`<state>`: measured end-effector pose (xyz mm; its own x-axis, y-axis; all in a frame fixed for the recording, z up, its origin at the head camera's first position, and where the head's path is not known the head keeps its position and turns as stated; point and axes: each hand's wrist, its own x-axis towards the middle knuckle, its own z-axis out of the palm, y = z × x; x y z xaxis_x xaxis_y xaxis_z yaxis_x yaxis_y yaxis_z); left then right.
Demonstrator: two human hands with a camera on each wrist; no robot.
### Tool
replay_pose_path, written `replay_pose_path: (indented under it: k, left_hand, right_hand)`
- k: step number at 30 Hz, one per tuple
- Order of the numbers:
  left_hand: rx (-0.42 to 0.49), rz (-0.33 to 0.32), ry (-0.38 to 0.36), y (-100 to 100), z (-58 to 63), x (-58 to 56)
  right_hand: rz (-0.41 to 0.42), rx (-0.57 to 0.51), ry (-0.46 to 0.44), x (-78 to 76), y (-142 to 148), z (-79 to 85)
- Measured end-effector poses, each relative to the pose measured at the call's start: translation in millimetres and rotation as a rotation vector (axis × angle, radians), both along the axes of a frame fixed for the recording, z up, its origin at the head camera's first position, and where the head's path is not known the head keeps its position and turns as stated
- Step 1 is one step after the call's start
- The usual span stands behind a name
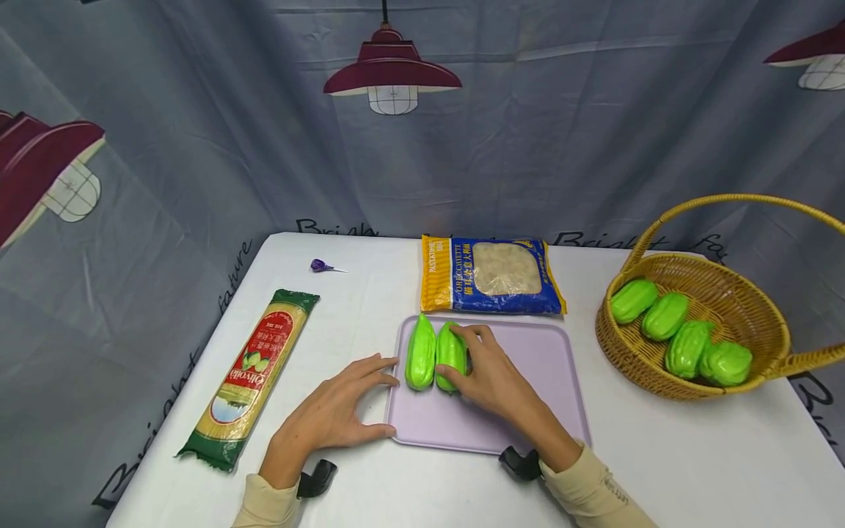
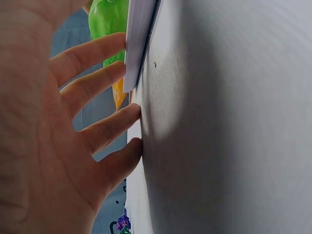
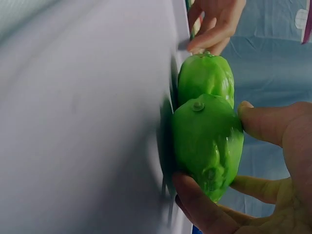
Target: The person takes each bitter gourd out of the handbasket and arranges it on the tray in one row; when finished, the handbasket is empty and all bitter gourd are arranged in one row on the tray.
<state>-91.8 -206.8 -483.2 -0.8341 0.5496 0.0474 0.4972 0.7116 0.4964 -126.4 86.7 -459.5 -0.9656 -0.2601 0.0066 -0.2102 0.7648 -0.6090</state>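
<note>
Two glossy bright-green, ridged, oblong vegetables (image 1: pixel 420 356) lay side by side, lengthwise, toward ten o'clock on a pale-purple, rectangular, low-rimmed tray (image 1: pixel 535 396), which rested on the white worktop (image 1: pixel 660 462). Your right hand (image 1: pixel 491 378) held the right-hand vegetable, its fingers and thumb pinching it from opposite sides. Your left hand (image 1: pixel 339 411) was at the tray's nine o'clock side, fingers spread and thumb well apart, tips at the rim. Just past the tray at twelve o'clock lay a blue-and-yellow plastic pasta bag with a clear window (image 1: pixel 495 277). Near three o'clock stood a round, golden-brown wicker basket with an arched handle (image 1: pixel 627 359), holding four similar green vegetables (image 1: pixel 689 348). At nine o'clock you had a long, red-and-green spaghetti packet (image 1: pixel 251 378), and at ten o'clock a small purple object with a thin pale tip (image 1: pixel 321 266).
</note>
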Motion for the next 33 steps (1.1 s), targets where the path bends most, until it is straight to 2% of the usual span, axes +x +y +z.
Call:
replay_pose_path:
  k: [21, 33]
  left_hand:
    - [0.006, 0.0, -0.003, 0, 0.6, 0.4]
    - [0.001, 0.011, -0.019, 0, 0.9, 0.2]
  right_hand:
    - [-0.007, 0.022, -0.005, 3.8, -1, 1.5]
    - [0.003, 0.024, 0.024, 4.4, 16, 9.2]
